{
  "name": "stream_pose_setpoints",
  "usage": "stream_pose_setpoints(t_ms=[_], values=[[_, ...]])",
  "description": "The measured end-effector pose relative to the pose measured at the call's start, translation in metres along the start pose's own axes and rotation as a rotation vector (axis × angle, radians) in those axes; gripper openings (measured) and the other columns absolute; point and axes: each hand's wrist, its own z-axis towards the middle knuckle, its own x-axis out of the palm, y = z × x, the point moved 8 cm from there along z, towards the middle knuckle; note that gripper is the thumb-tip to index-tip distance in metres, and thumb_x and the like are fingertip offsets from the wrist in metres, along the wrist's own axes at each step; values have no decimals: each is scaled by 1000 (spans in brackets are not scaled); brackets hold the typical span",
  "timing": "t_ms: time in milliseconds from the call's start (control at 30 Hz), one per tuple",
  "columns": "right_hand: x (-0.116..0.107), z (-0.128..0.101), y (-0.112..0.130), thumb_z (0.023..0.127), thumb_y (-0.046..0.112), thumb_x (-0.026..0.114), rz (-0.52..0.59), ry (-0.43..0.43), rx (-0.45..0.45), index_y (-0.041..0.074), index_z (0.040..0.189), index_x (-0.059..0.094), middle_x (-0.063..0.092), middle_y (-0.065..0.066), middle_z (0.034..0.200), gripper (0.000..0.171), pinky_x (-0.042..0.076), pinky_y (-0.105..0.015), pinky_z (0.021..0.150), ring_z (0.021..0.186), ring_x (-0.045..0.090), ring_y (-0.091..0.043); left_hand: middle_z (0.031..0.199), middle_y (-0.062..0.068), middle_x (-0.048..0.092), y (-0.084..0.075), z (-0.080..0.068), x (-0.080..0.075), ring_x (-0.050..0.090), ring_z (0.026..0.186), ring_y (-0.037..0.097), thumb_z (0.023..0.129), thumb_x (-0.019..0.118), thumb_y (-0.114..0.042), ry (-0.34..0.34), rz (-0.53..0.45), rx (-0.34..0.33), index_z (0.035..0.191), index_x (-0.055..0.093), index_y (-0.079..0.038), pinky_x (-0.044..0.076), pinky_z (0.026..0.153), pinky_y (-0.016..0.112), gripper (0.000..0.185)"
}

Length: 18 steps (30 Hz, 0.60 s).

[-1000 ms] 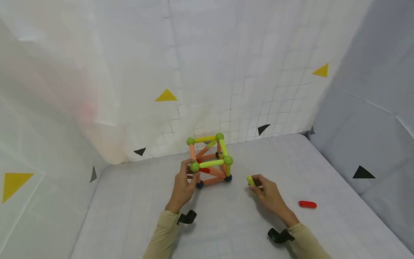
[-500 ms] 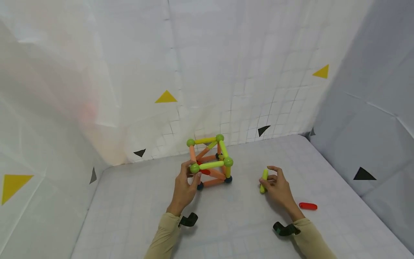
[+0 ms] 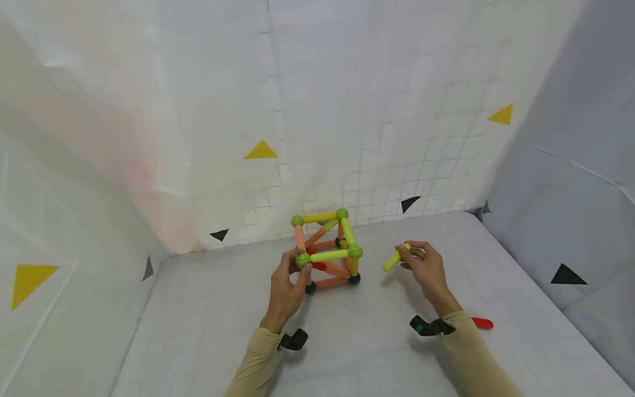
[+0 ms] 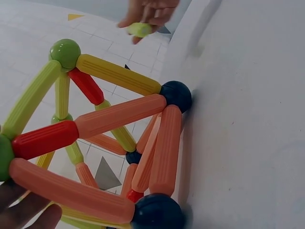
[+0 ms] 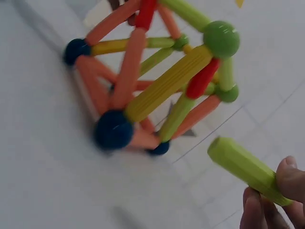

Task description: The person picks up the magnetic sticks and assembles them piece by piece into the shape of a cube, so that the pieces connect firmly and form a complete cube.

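Observation:
A cube-like frame of magnetic rods (image 3: 329, 256) stands on the table, with green balls (image 5: 221, 39) at its top corners and dark blue balls (image 4: 158, 213) at the bottom. Orange, yellow, lime and red rods join them, some running diagonally across the sides. My left hand (image 3: 286, 292) holds the frame at its near left corner, thumb and fingers around the upright just below the green ball. To the right of the frame, my right hand (image 3: 428, 273) pinches a lime-green magnetic rod (image 5: 243, 167) by one end. The rod's free end slants down toward the frame, apart from it.
A loose red rod (image 3: 482, 323) lies on the table, partly hidden behind my right sleeve (image 3: 468, 347). Close behind the frame rises a white sheet wall (image 3: 317, 110), and a grey wall (image 3: 570, 193) bounds the right side.
My right hand first drew right, away from the frame, then lifted slightly as the lime rod turned to point down-left. My left hand keeps its hold on the frame.

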Motion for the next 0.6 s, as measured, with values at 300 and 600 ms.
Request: stream_pose_setpoints(t_ms=[300,600], values=[[38,37,55,103,28,72,128,161,-37,-1,133,56,70,-3,118,45,61,-25,89,95,76,-6,115,7,72,-5,0,-2,72,104,20,104,70,-15,-42,20,66,135,63,-2,63,88,37,34],[88,47,103,103,35,72,-62,224,-100,4,125,66,78,-14,123,39,55,-27,77,88,75,-6,114,7,72,-3,2,-4,72,103,20,105,70,-17,-51,39,60,134,63,-1,63,87,37,34]])
